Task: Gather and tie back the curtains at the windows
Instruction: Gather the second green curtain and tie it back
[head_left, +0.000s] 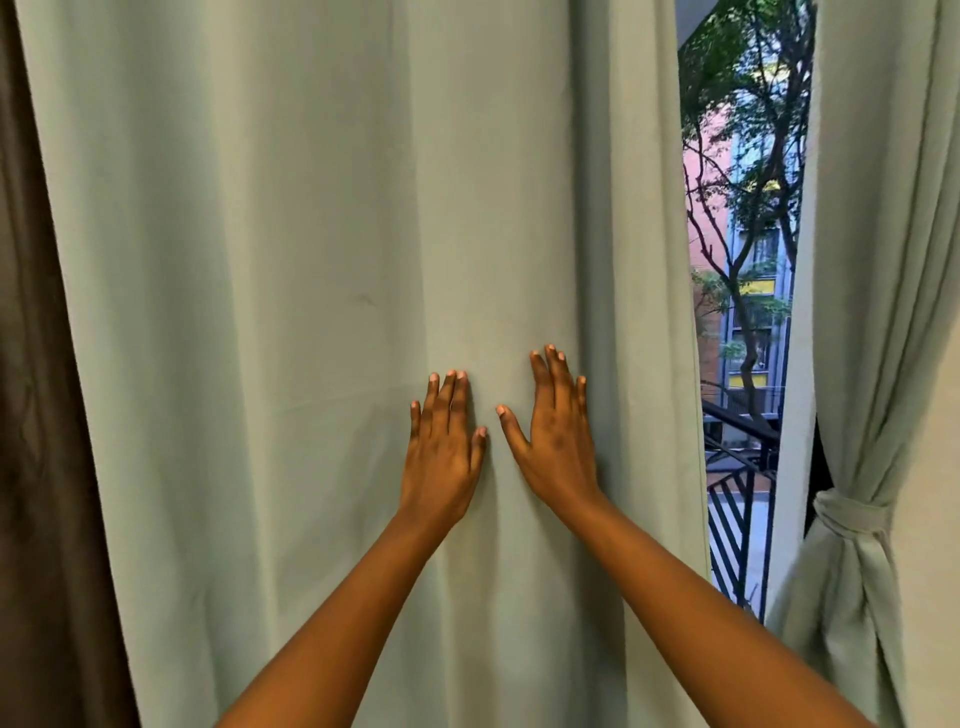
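We've got both palms flat on the left curtain (322, 260), left hand (441, 441) and right hand (558, 431) side by side, fingers straight and lightly spread, gripping nothing, just pressing the pale green cloth. This panel hangs full and loose across the window, while over on the far side the right curtain (878, 260) already sits bunched and cinched by its tie-back (847, 514), so we judge half the job done and the gathering of this panel only starting. Between the two panels there's a gap (743, 312) showing trees, buildings and a black railing (732, 525) outside. Next, we reckon, we need to curl our fingers into the fabric, sweep the folds toward the dark drape (31, 364) at the edge, then find a tie, none in view here. No containers anywhere to report.
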